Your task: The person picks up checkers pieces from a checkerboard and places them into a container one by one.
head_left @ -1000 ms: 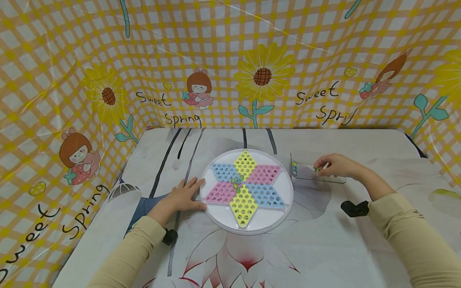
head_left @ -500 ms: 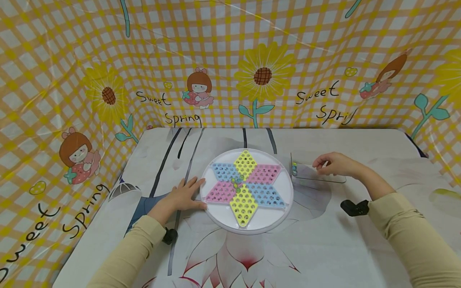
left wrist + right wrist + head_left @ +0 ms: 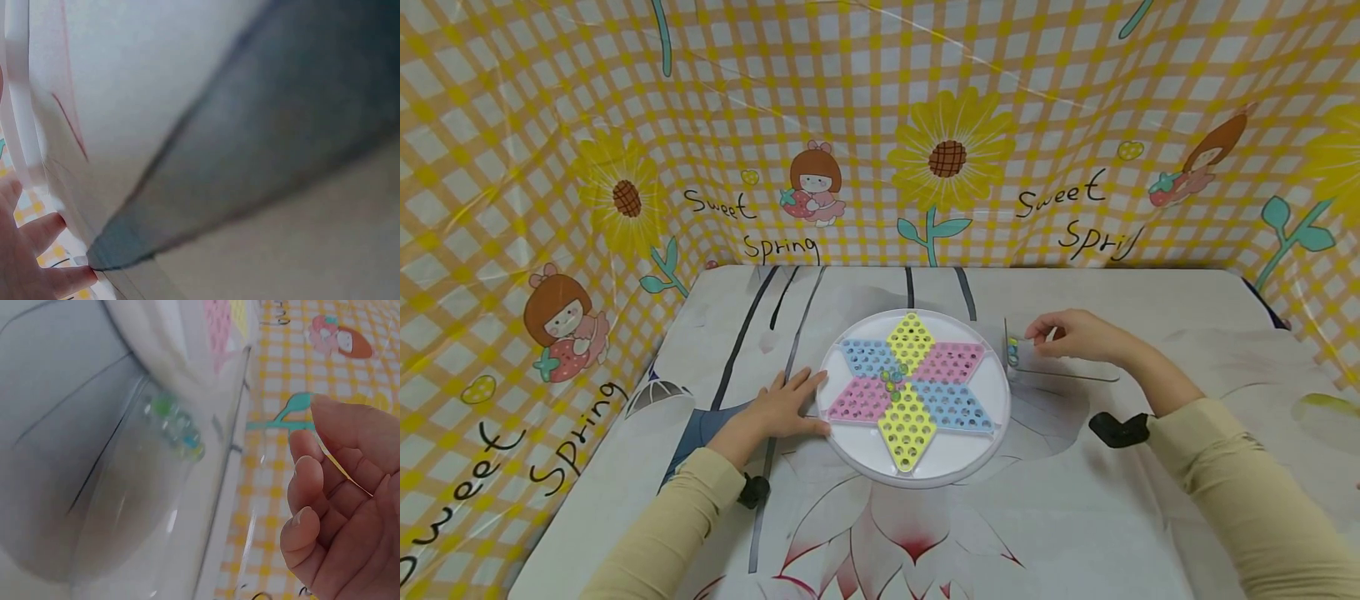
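A round white Chinese checkers board (image 3: 958,450) with a star of yellow, pink and blue points lies mid-table in the head view. Several glass marbles (image 3: 891,379) cluster at its centre. My left hand (image 3: 775,408) rests against the board's left rim, fingers spread. To the right stands a clear plastic box (image 3: 1060,374), with more marbles (image 3: 175,428) gathered at its end nearest the board. Over this box hovers my right hand (image 3: 1075,333); in the right wrist view its fingers are loosely bent, thumb apart, with nothing visible between them.
A white cloth (image 3: 1067,500) printed with flowers and dark lines covers the table. Yellow checked curtains (image 3: 865,100) enclose the back and sides. A black wrist device (image 3: 1118,430) sits below the right cuff, another (image 3: 754,492) by the left cuff.
My right hand has moved left along the box toward its marbles. A small greenish marble showed at its fingertips a second ago and no longer shows there. The left hand stays put.
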Tool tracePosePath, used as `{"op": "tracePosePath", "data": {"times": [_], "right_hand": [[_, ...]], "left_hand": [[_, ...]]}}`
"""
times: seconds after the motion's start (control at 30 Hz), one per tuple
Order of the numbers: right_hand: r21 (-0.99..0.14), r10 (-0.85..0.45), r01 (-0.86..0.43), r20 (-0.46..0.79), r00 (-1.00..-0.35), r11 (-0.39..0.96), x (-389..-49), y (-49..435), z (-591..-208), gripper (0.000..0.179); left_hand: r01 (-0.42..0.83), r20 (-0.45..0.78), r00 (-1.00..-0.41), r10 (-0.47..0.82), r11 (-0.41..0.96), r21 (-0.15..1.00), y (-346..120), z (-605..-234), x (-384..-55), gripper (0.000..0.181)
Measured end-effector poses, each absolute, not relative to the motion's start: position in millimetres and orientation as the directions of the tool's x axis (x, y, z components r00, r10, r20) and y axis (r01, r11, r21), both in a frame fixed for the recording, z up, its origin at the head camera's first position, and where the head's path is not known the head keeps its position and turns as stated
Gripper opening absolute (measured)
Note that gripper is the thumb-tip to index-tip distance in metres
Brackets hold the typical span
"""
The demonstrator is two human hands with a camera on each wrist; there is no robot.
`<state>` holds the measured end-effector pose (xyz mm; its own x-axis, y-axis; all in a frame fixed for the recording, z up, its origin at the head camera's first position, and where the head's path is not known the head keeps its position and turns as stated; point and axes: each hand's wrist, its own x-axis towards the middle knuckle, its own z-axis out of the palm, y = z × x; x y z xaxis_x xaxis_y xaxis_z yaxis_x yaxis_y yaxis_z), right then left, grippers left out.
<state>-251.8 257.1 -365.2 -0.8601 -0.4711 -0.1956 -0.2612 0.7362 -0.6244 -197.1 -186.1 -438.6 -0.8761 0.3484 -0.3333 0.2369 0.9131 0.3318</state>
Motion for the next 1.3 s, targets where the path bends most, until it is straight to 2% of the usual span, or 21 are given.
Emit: {"op": "tracePosePath", "data": {"times": [0.33,0.8,1.03,1.3], "right_hand": [[-0.631,-0.531,-0.339,-0.138,-0.836,0.697,-256.9,222.9,-358.7,0.016],[-0.68,-0.595,-0.35,-0.158,-0.788,0.644,-265.5,172.8,-367.0,0.024],[-0.701,-0.642,-0.392,-0.122,-0.757,0.595,-268.4,154.6,-374.9,0.025],[-0.708,-0.638,-0.374,-0.14,-0.757,0.599,-269.2,135.0,-382.5,0.027]], "left_hand": [[0.234,-0.332,-0.877,0.346,0.913,0.334,-186.6,-439.6,-198.1,0.091],[0.241,-0.328,-0.877,0.351,0.912,0.332,-188.3,-439.9,-198.2,0.091],[0.246,-0.325,-0.876,0.356,0.91,0.334,-187.7,-440.6,-198.1,0.09],[0.245,-0.325,-0.875,0.358,0.908,0.34,-188.6,-440.8,-197.8,0.09]]}}
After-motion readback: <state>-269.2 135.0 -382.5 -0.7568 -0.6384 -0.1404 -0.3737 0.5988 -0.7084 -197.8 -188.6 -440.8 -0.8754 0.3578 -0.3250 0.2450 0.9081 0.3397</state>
